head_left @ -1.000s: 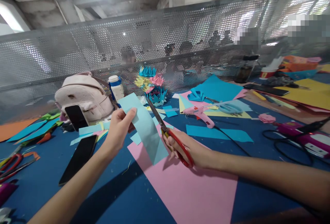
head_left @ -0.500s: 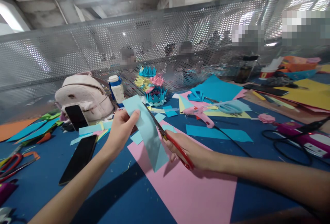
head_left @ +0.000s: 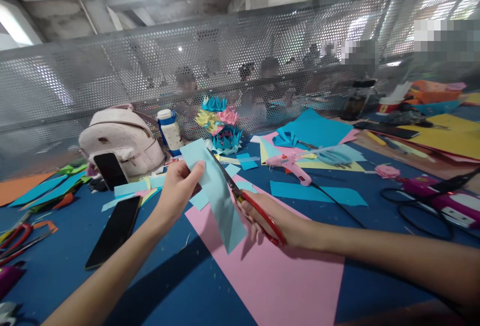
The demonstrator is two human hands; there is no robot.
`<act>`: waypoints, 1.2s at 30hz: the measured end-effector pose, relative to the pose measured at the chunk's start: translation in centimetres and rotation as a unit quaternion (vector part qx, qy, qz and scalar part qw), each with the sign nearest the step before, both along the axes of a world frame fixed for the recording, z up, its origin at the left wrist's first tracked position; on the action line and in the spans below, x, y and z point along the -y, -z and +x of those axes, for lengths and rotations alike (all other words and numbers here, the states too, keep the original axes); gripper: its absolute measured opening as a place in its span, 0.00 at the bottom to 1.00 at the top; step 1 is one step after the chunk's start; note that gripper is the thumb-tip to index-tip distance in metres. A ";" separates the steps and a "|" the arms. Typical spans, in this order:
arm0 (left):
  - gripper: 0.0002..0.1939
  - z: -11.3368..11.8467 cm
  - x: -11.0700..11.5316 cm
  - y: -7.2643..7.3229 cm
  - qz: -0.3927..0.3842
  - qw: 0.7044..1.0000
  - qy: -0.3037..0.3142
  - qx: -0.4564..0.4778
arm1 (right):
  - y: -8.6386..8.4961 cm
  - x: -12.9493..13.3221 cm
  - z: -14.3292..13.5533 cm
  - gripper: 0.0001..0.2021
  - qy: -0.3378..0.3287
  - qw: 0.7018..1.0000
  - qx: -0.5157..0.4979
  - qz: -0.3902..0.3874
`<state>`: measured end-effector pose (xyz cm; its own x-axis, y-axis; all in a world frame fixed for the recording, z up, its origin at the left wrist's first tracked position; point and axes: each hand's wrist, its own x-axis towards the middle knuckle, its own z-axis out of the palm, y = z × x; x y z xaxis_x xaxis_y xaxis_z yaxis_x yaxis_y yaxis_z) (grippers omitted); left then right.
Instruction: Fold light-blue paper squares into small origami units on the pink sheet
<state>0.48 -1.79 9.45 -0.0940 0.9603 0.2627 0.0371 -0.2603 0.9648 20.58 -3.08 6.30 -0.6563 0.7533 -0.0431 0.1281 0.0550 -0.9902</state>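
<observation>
My left hand [head_left: 182, 186] pinches a long strip of light blue paper [head_left: 219, 201] near its upper end, thumb on top. The strip slants down to the right above a pink sheet [head_left: 288, 276]. A pair of red-handled scissors [head_left: 258, 211] is in my right hand [head_left: 279, 218], fingers wrapped through the handles. Its dark blades point up and left along the strip's right edge, close together at the tip. Whether they are biting into the paper is hard to tell. Light blue scraps [head_left: 200, 199] lie behind the strip.
A black phone [head_left: 112, 236] lies left of my left hand, before a pale backpack [head_left: 123, 141] and a bottle [head_left: 170, 131]. Folded paper flowers [head_left: 225, 138] stand at the back. A pink glue gun [head_left: 288, 163] with a black cord and a blue strip [head_left: 318, 193] are to the right.
The paper strip's lower end and the scissors' handles have shifted slightly down and to the right. My left hand has moved only a little; both grips stay the same.
</observation>
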 end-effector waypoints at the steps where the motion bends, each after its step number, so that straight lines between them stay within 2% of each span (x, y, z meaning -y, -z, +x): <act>1: 0.16 0.0 0.0 0.0 0.001 1.000 0.001 0.000 | -0.2 0.0 -0.1 0.23 0.000 1.000 0.005 -0.011; 6: 0.16 -0.1 -0.2 0.3 0.004 1.000 0.004 -0.009 | -0.4 0.0 -0.3 0.26 0.002 0.999 -0.008 -0.041; 19: 0.15 -0.1 -0.2 0.3 -0.007 1.000 -0.005 0.004 | 0.9 -0.6 -0.1 0.21 0.007 0.999 -0.026 -0.036; 26: 0.17 -0.1 -0.3 0.3 -0.021 1.000 0.005 0.010 | 0.1 -0.3 0.0 0.22 -0.003 0.998 -0.040 -0.039; 29: 0.18 -0.1 -0.3 0.4 -0.017 1.000 0.005 0.002 | -0.2 -0.1 -0.3 0.22 0.026 0.998 -0.034 -0.037; 32: 0.19 -0.2 -0.4 0.5 -0.010 1.000 0.007 0.003 | 0.5 -0.4 -0.4 0.23 0.036 0.999 -0.037 -0.016; 36: 0.20 -0.4 -0.7 0.3 0.015 1.000 0.016 0.003 | 2.4 -1.6 -0.3 0.24 0.040 0.994 -0.096 0.025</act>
